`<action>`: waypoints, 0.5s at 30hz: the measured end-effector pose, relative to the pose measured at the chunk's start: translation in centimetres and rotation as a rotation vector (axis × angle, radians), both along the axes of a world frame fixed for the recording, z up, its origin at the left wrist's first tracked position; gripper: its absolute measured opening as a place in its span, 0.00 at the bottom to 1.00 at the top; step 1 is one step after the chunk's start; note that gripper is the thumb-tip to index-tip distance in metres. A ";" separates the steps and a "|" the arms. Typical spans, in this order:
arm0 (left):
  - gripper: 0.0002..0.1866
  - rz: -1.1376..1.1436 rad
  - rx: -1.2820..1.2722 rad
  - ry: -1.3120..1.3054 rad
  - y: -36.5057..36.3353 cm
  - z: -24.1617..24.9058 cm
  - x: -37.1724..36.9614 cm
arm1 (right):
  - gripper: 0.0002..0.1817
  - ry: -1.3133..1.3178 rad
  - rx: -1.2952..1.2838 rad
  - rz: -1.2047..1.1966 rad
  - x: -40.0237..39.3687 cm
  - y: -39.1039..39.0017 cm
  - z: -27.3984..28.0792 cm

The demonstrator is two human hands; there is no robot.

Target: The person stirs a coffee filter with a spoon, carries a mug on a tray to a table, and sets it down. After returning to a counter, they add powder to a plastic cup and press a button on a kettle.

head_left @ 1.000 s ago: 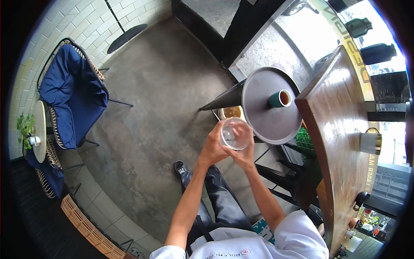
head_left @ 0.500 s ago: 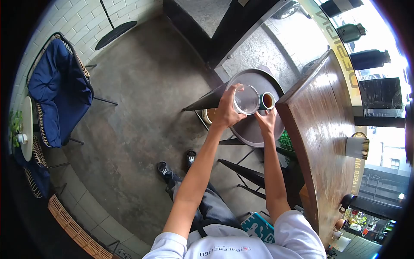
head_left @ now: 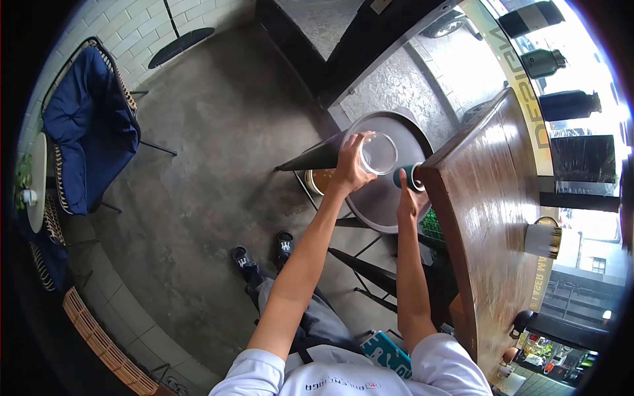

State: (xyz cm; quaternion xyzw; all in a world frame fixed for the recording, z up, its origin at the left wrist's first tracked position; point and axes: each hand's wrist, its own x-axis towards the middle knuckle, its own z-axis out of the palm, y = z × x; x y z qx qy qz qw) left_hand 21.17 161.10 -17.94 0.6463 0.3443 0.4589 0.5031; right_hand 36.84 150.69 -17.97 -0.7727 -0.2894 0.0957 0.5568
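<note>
A clear plastic cup [head_left: 379, 153] is gripped round its side by my left hand [head_left: 352, 165], its round rim facing up toward me. My right hand [head_left: 411, 198] is wrapped round a small dark green cup [head_left: 401, 177] with a white rim. This cup leans over to the right, its mouth beside the corner of the wooden counter [head_left: 485, 191]; its contents are mostly out of sight. Both cups are over a round grey tray-like table top [head_left: 376, 198], apart from each other.
Black stools or legs [head_left: 363, 267] stand below the counter. On the counter's far side is a white pot with a gold edge [head_left: 544, 240], near several dark bottles [head_left: 568, 105]. A blue cushioned chair [head_left: 92, 132] is at left. A teal patterned item [head_left: 386, 353] lies near my waist.
The green cup has tipped to the right and moved slightly down, away from the clear cup; the brown liquid seen in it before is now mostly hidden. My left hand has barely moved.
</note>
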 end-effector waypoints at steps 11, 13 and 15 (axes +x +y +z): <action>0.44 -0.078 0.018 -0.089 0.2 -1.4 8.5 | 0.40 0.042 -0.074 -0.141 -2.3 -7.9 6.0; 0.46 -0.104 0.015 -0.043 0.4 -1.6 9.8 | 0.40 0.000 -0.101 -0.129 -2.7 -8.5 5.8; 0.47 -0.128 -0.001 0.010 0.0 -1.3 10.3 | 0.39 -0.043 -0.148 -0.056 -3.2 -8.8 6.4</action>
